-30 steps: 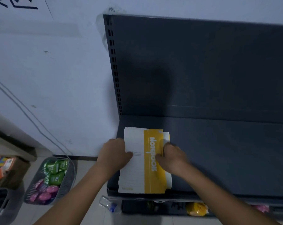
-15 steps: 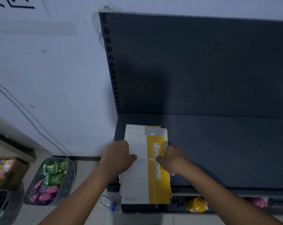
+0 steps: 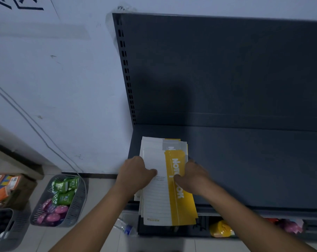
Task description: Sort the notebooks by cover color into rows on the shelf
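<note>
A stack of notebooks [image 3: 154,146] lies at the left end of a dark grey shelf [image 3: 254,170]. The top notebook [image 3: 165,202] has a white cover with a yellow band and sticks out over the shelf's front edge. My left hand [image 3: 135,174] grips its left edge, thumb on the cover. My right hand [image 3: 192,176] grips its right edge, thumb on the yellow band. Under it a notebook with a grey band [image 3: 169,144] shows at the far end.
A grey basket [image 3: 76,202] of green and pink packets stands on the floor to the left. Beside it are a cardboard box [image 3: 17,190] and another basket [image 3: 3,231]. A plastic bottle [image 3: 125,228] lies below the shelf. Yellow and pink items sit on a lower shelf.
Both hands have drawn the yellow-banded notebook toward me, off the stack and past the shelf's front edge. A grey-banded notebook underneath has come into sight.
</note>
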`<state>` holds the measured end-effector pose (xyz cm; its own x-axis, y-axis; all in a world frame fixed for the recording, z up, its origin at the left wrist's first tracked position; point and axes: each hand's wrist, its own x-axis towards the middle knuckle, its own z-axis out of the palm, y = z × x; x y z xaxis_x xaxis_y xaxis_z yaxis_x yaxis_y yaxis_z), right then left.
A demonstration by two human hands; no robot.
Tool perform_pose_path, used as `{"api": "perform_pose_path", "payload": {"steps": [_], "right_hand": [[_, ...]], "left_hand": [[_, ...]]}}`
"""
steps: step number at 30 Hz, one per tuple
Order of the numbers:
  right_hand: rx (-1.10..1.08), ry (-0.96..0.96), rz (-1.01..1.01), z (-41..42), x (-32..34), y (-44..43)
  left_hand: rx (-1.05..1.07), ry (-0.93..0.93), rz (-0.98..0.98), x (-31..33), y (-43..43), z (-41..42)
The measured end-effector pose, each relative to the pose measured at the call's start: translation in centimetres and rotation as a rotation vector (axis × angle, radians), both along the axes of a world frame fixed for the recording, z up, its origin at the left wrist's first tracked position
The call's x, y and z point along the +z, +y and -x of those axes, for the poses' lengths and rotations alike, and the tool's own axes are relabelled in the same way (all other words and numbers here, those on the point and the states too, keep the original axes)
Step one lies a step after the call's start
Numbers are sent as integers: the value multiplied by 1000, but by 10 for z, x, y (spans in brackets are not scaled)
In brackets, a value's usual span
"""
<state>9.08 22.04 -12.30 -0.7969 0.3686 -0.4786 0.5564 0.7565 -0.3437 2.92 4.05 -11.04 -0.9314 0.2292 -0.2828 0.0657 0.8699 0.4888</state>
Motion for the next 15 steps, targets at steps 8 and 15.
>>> {"api": "perform_pose_path", "payload": {"steps": [8, 15], "right_hand": [[9, -21, 2, -3, -1, -4], [-53, 15, 96, -3, 5, 1]], "left_hand": [[-104, 106, 18, -5, 3, -20], [-75, 299, 36, 2, 2, -19]]}}
